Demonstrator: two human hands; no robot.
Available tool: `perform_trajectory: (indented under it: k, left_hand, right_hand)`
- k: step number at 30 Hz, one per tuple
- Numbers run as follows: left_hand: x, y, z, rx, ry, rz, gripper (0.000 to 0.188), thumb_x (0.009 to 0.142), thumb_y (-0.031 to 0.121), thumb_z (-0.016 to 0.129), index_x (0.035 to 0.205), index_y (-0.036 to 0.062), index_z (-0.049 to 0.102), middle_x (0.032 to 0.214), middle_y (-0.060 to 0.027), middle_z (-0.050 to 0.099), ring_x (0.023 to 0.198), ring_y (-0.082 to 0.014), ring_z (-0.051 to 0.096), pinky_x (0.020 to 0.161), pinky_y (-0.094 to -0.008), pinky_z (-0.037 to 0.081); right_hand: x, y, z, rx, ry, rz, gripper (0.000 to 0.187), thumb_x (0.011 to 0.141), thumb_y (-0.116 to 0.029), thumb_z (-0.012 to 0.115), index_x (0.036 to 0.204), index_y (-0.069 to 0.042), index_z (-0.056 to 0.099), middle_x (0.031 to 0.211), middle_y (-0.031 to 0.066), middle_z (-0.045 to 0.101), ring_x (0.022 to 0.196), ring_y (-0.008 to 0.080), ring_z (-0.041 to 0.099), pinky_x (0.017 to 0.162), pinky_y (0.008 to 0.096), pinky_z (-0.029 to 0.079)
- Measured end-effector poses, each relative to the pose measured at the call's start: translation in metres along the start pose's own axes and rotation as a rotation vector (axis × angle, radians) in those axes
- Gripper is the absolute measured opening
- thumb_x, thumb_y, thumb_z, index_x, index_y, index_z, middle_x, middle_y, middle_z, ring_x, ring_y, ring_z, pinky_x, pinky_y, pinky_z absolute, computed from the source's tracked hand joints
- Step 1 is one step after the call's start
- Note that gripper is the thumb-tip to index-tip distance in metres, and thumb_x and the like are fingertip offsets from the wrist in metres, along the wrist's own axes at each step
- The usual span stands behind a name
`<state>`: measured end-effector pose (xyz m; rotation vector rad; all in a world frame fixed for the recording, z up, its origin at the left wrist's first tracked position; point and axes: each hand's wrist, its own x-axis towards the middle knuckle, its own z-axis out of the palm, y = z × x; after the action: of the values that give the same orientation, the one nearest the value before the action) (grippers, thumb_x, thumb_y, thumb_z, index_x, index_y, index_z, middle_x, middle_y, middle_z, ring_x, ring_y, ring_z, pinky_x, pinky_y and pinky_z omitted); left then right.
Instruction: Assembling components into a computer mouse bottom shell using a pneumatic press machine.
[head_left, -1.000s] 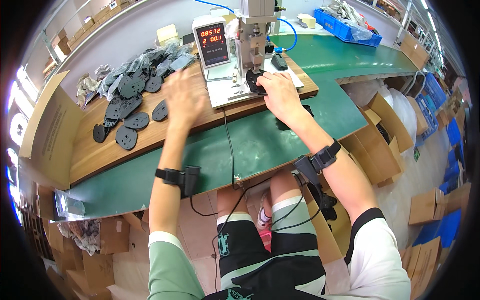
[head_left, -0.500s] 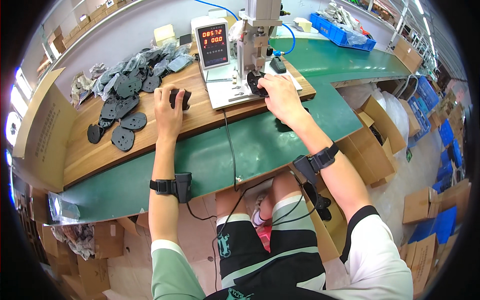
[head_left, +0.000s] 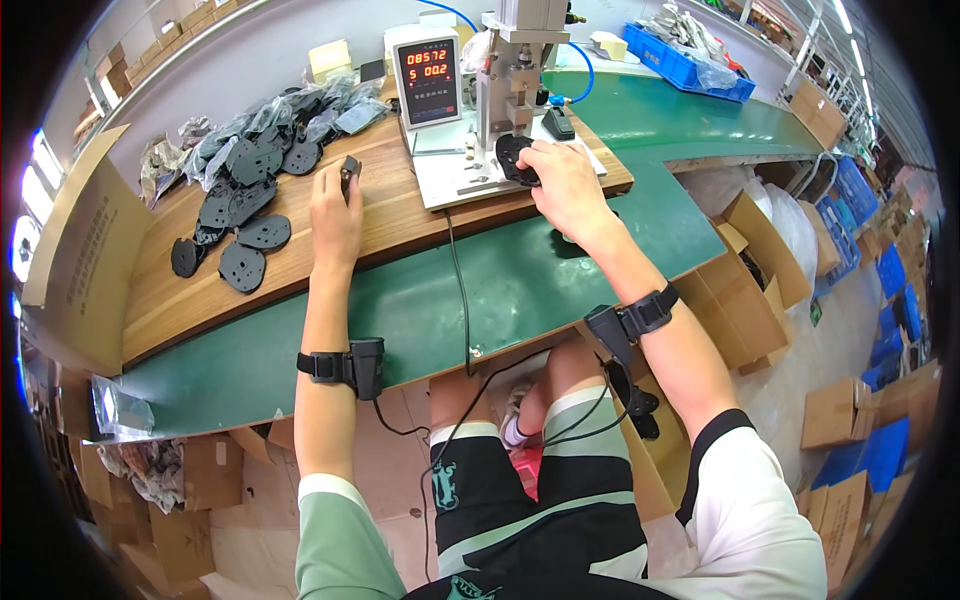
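My right hand pinches the near right rim of a rounded black plastic plate. That plate sits beneath the head of a small bench press, over its white base; the fingertips hide part of it. Above the wooden board, to the left of the press, my left hand is closed on a black plastic piece, which shows only its narrow side between thumb and fingers. A loose pile of rounded black plates lies left of this hand.
Clear plastic bags cover the back of the pile. A digital counter box with red digits stands beside the press. An open carton borders the board at left; a blue crate sits at the back right. A black cable crosses the table edge.
My left hand has turned, and its black piece now sits higher and narrower in view. My right hand stays on the plate under the press. The lower red digits on the counter have changed.
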<state>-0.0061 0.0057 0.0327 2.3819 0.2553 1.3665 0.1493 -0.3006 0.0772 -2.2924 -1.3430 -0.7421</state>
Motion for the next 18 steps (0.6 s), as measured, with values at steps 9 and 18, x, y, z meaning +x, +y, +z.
perform_trajectory:
  k: [9,18]
  left_hand:
    - [-0.006,-0.003,0.005,0.014,-0.021,-0.101,0.029,0.099,0.004,0.062,0.127,-0.0024,0.063,0.113,-0.0282,0.071,0.105,-0.0472,0.068,0.092,-0.0517,0.053]
    - [-0.012,-0.01,0.011,0.023,-0.077,-0.186,0.037,0.103,0.009,0.062,0.14,0.0051,0.064,0.115,-0.0244,0.072,0.108,-0.0453,0.067,0.094,-0.0534,0.052]
  right_hand:
    - [0.001,0.003,-0.001,-0.031,-0.044,-0.022,0.034,0.072,0.005,0.074,0.104,-0.005,0.07,0.103,0.0106,0.07,0.106,0.0344,0.068,0.099,0.0477,0.049]
    - [0.003,0.006,-0.005,0.023,-0.065,-0.028,0.033,0.076,0.005,0.07,0.106,-0.006,0.068,0.106,0.0113,0.069,0.107,0.0348,0.066,0.099,0.0478,0.049]
